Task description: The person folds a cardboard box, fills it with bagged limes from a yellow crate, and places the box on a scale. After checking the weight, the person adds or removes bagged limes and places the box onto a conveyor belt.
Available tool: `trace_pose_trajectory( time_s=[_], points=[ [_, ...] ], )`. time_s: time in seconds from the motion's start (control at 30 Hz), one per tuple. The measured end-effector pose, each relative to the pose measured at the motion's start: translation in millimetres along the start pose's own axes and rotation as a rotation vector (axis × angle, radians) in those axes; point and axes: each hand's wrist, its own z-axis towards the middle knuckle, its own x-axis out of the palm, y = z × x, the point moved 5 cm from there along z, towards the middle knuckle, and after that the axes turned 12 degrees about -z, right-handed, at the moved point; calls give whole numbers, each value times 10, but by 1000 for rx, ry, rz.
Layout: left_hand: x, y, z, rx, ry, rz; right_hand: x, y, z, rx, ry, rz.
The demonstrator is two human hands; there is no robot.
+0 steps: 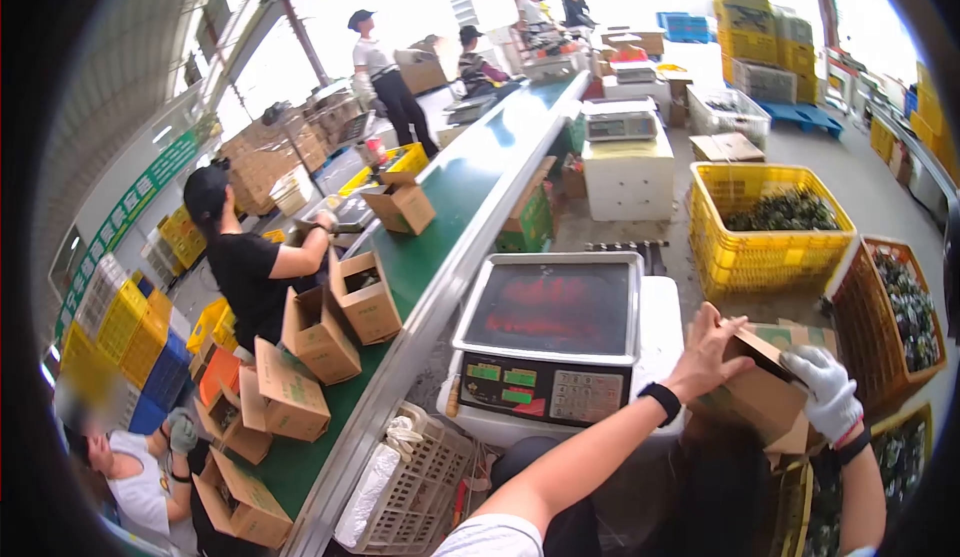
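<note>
A brown cardboard box [765, 402] is held between my two hands at the lower right. My left hand [708, 352], bare with a black band at the wrist, grips the box's upper left edge. On the opposite side, my right hand [822, 389] wears a white glove and holds the box's right edge. To the left of the box stands a scale [555, 307] with a metal tray and a lit display panel, resting on a white foam block [655, 327].
A green conveyor [440, 247] carries several open cartons [290, 392]. Yellow crate [770, 257] and orange crate [850, 307] with dark items stand right. A grey basket [415, 487] sits below the scale. A co-worker in black [245, 267] and others stand beyond the belt.
</note>
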Motion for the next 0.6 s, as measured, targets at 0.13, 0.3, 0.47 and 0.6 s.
trace_pose_trajectory(
  time_s=[0.13, 0.3, 0.47, 0.6],
  points=[
    [53, -59, -38, 158, 73, 305, 10, -308, -219, -3, 193, 117],
    [176, 35, 17, 46, 389, 288, 186, -416, -559, 445, 227, 710],
    [149, -375, 210, 35, 689, 560, 596, -380, -682, 672, -44, 605],
    [479, -496, 180, 297, 797, 524, 537, -245, -701, 587, -149, 355]
  ],
)
